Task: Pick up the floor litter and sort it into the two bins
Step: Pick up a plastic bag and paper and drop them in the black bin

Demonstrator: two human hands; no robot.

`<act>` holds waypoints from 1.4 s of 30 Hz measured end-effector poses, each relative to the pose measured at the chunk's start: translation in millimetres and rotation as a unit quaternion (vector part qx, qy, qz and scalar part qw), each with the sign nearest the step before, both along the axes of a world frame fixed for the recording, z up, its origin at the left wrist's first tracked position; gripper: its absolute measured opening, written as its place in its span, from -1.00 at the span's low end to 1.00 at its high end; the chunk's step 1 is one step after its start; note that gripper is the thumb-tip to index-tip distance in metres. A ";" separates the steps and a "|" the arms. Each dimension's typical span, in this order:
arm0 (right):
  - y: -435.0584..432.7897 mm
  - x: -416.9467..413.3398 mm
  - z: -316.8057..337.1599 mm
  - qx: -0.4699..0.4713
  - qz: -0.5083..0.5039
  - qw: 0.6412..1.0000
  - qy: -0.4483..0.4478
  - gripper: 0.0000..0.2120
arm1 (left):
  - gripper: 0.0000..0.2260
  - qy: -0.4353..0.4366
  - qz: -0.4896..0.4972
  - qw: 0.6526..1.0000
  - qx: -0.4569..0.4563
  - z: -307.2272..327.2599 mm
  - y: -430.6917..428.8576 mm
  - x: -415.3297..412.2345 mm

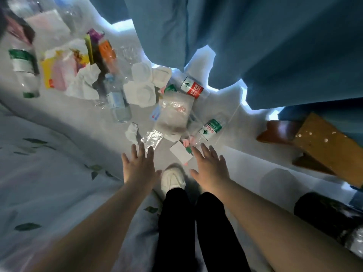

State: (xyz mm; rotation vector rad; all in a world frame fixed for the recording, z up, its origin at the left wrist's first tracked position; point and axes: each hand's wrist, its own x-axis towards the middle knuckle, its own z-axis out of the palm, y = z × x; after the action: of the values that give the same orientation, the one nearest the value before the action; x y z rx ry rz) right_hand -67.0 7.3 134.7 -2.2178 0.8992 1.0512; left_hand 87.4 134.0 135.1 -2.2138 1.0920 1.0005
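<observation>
Floor: a pale white floor is carrying the whole mess, running up to the window side.
Room: blue curtains are hanging down at the top, bright light leaking under their hems; a white bedspread printed with green leaves is filling the left side, and a brown wooden piece of furniture is sitting at the right.
Litter, far: a clear plastic bottle with a green and white label is lying at the left; next to it a yellow and pink wrapper, crumpled white tissue and an orange packet are piling together.
Litter, middle: a clear bottle with a pale blue label, white moulded plastic trays and a bottle with a red and white label are crowding the centre.
Litter, near: a clear plastic bag, a small bottle with a green label, a shiny clear wrapper, a small white tissue ball and a white card are lying just ahead of the fingers.
Below: a white shoe and black trouser legs are showing between the arms.
Left hand: reaching out, fingers spread wide, holding nothing, fingertips near the shiny wrapper.
Right hand: stretched flat and wide too, empty, fingertips just beside the white card.
Bins: I cannot tell where they are.
</observation>
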 end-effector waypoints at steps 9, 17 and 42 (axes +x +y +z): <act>-1.9 17.9 -133.1 -0.004 0.110 0.993 0.044 -0.24 | -0.24 0.000 0.037 0.999 0.028 -133.8 24.5 3.6; 0.8 28.4 -218.5 -0.115 0.162 0.980 0.010 -0.20 | -0.17 -0.036 0.144 0.987 -0.058 -222.9 14.4 0.6; 15.1 34.4 -258.0 0.014 -0.108 0.994 0.005 -0.50 | -0.81 -0.019 0.269 0.953 -0.135 -238.2 8.9 27.7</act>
State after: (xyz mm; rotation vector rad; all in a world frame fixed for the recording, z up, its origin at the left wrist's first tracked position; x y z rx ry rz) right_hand -32.7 22.4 -123.3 -2.0405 1.0951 0.9680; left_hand 115.1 142.9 -103.1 -2.8303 0.6398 1.0585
